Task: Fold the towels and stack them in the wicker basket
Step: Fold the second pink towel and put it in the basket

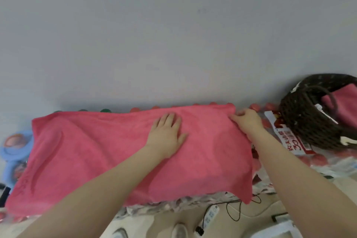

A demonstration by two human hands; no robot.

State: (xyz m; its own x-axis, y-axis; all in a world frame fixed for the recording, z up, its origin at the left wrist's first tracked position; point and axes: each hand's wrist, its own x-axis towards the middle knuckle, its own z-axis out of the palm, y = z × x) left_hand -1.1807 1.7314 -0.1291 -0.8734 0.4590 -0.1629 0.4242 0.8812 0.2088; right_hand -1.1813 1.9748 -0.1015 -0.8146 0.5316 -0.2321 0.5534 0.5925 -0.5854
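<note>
A large pink towel (pixel 96 152) lies spread across a surface made of packed bottles. My left hand (pixel 168 133) presses flat on the towel's middle with straight fingers. My right hand (pixel 247 121) pinches the towel's far right corner. A dark wicker basket (pixel 301 120) stands at the right, tilted in view. Inside it lies another pink towel (pixel 343 104), folded.
Red bottle caps (pixel 255 106) line the far edge by the grey wall. A red-and-white label (pixel 286 137) lies beside the basket. A blue round object (pixel 15 145) sits at the left. On the floor below are a power strip (pixel 210 216), cables and shoes (pixel 179 232).
</note>
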